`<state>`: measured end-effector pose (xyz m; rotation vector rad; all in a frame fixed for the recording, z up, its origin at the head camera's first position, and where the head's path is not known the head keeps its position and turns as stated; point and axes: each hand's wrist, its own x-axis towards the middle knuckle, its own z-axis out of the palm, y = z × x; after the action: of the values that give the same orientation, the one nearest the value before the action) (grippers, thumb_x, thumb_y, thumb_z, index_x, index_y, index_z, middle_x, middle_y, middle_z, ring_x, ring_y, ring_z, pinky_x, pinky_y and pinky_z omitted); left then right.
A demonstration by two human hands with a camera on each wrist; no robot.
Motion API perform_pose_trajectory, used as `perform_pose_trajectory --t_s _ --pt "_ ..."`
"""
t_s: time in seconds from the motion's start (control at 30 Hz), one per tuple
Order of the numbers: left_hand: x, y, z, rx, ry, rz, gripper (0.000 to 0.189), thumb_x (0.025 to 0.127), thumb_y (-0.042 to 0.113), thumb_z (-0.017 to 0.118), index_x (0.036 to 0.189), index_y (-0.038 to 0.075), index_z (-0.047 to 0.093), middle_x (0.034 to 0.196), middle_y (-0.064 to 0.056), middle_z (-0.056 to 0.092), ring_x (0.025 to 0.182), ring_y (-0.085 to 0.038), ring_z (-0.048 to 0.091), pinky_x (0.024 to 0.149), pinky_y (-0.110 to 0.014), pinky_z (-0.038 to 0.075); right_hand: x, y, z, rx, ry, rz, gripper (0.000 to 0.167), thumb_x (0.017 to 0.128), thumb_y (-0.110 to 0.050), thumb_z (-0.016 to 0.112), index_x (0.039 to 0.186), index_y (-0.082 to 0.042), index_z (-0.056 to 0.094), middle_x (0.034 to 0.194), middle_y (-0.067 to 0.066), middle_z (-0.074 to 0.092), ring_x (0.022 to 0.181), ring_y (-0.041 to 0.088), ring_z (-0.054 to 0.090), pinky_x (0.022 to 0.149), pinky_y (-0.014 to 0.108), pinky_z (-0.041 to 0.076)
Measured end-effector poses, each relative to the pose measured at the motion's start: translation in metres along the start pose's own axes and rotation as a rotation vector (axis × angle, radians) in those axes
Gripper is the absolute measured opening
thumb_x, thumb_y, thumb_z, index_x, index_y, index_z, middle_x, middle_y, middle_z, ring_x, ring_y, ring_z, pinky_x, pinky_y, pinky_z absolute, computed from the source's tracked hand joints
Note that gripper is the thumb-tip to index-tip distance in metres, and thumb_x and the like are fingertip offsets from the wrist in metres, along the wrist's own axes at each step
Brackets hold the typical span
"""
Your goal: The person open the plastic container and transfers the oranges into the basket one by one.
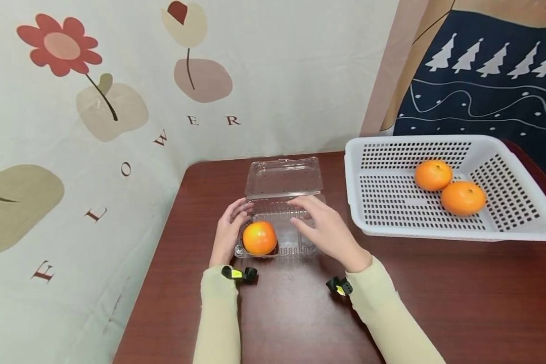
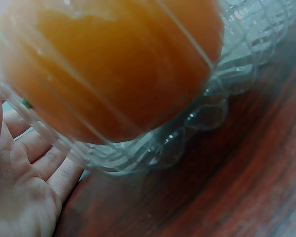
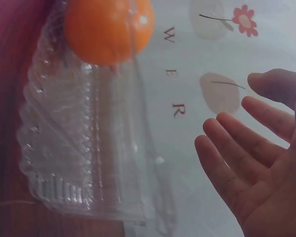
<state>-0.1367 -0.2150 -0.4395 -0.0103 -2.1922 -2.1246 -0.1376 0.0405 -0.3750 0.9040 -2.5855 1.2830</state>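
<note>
A clear plastic clamshell box (image 1: 284, 217) lies on the table with its lid (image 1: 284, 177) folded back. One orange (image 1: 259, 238) sits in the box's left end, seen close through the clear wall in the left wrist view. My left hand (image 1: 229, 230) rests along the left side of the box, fingers (image 2: 49, 163) fairly straight by the wall, thumb near the orange. The right hand (image 1: 329, 230) hovers over the right part of the box with nothing in it. In the right wrist view its fingers (image 3: 227, 148) are spread and relaxed, apart from the box.
To the right stands a white perforated basket (image 1: 355, 202) holding two more oranges (image 1: 433, 175), which lie side by side. The brown table (image 1: 282, 313) meets a patterned cloth (image 1: 291, 76) at its back and left edges.
</note>
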Motion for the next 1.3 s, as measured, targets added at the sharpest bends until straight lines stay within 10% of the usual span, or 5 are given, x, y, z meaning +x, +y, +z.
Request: perform_pose_trajectory --t_s 1.3 --pt "-0.001 0.004 0.001 -0.013 -0.005 -0.022 0.041 0.093 0.006 0.045 0.133 0.003 0.037 0.126 -0.021 0.047 0.114 -0.034 0.045 0.096 -0.041 0.037 -0.004 -0.007 0.064 -0.197 -0.12 -0.205 0.03 0.085 -0.022 0.06 0.115 -0.02 0.058 0.125 0.001 0.046 0.113 0.013 0.044 0.093 0.028 0.04"
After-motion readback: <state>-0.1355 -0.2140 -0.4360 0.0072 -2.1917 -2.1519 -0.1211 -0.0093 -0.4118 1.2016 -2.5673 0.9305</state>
